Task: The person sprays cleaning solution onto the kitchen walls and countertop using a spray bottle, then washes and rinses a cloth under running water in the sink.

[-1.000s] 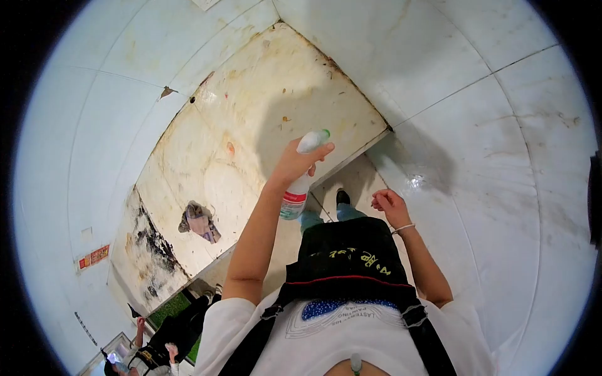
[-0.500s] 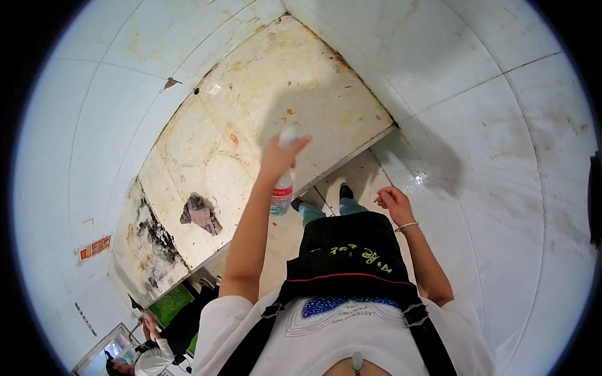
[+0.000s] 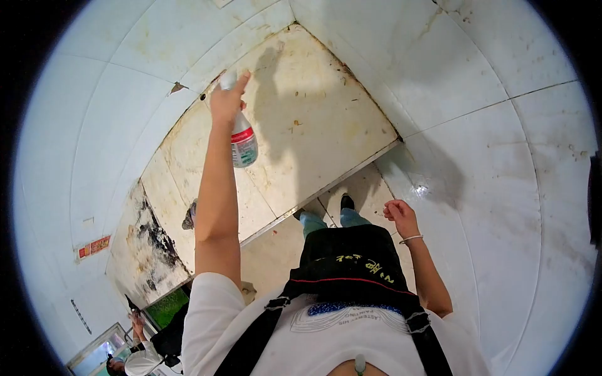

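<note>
A spray bottle [image 3: 244,145] with a red-banded label is gripped at its neck by my left hand [image 3: 227,103], stretched out over the stained pale ledge [image 3: 326,119]. The bottle's base hangs below the fist, and its head is partly covered by the fingers. My right hand [image 3: 400,214] is beside the tiled wall at the right, fingers curled together, with no object visible in it. A crumpled cloth [image 3: 189,216] lies on the ledge, mostly hidden behind my left forearm.
Tiled walls [image 3: 489,150] with brown stains meet the ledge at the back and right. Black grime [image 3: 157,241] covers the ledge's left end. Another person [image 3: 143,357] in dark and white clothing is at the lower left. My feet stand below the ledge's front edge.
My left hand has moved forward and to the left with the spray bottle, and the forearm now covers most of the cloth. My right hand has stayed nearly in place.
</note>
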A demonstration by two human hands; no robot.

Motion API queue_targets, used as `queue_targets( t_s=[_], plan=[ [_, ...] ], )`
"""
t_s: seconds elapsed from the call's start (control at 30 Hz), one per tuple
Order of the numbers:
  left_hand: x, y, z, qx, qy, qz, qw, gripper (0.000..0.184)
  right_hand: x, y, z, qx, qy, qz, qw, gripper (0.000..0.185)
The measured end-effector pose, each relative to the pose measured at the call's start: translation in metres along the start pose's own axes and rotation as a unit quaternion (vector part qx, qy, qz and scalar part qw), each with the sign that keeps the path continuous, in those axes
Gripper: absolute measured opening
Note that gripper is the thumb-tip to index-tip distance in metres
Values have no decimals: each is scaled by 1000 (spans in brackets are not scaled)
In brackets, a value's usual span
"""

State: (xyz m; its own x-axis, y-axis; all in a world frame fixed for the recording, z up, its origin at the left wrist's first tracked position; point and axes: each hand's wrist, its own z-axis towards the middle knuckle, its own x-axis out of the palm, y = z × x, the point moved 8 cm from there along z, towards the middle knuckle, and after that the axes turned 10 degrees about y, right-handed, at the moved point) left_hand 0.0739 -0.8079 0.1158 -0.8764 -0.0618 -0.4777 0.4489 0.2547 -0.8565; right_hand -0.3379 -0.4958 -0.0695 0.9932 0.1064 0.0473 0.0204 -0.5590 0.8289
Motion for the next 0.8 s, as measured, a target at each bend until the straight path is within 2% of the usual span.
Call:
queue_targets(
  t_s=[0.1,0.17,0.23,0.33,0.4,0.43,0.57,0.7,0.77,0.8],
  plan=[
    [-15,4,5,-37,-34,12,999,52,-2,-5,1,-6,-2,5,1000,21],
    [-19,15,4,-26,-27,23,999,46,-2,-5,0,-14,0,6,1000,21],
    [-18,29,-20,-81,-7,27,996,44,-1,-2,3,-9,5,0,1000,21],
    [-4,53,-72,-106,71,46,991,41,2,5,9,-9,15,-8,1000,20],
    [15,59,-121,-117,156,2,981,33,4,7,16,-12,27,-5,1000,20],
    [21,72,-142,-129,168,-26,977,32,5,9,19,-17,32,2,999,20],
    [24,113,-217,-214,160,-34,963,36,13,16,24,-8,61,-21,998,20],
    [7,155,-266,-225,135,19,965,46,22,27,28,-24,94,-41,994,21],
    [-11,192,-290,-269,79,-14,960,51,35,25,38,-29,111,-34,993,21],
    [-26,193,-297,-252,44,12,967,53,45,29,43,-34,134,-57,989,21]
  ],
)
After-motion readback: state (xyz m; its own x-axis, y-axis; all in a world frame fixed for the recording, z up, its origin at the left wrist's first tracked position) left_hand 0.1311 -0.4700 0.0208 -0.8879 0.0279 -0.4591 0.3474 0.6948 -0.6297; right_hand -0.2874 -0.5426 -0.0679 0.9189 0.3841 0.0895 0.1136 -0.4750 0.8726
